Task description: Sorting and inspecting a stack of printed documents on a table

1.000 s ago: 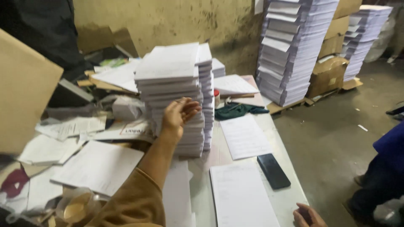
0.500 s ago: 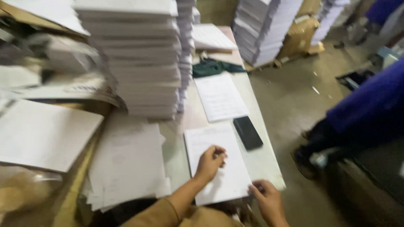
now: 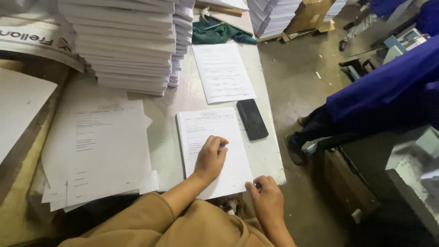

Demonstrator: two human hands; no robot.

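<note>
Both hands have settled since half a second ago. Left hand presses flat, loosely curled, pinning the paper pad beside the phone. Right hand pinches the pad's near corner, apparently to lift a sheet.

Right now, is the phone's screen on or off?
Off: the phone lies flat on the table, its screen uniformly black.

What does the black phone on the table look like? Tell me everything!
The phone is a flat black rectangle with rounded corners and a dark, glossy screen that is switched off. It lies face up near the right edge of the pale table, tilted a little. It sits just right of the printed form under the left hand, and its top corner meets another paper sheet. No hand touches it.
</note>
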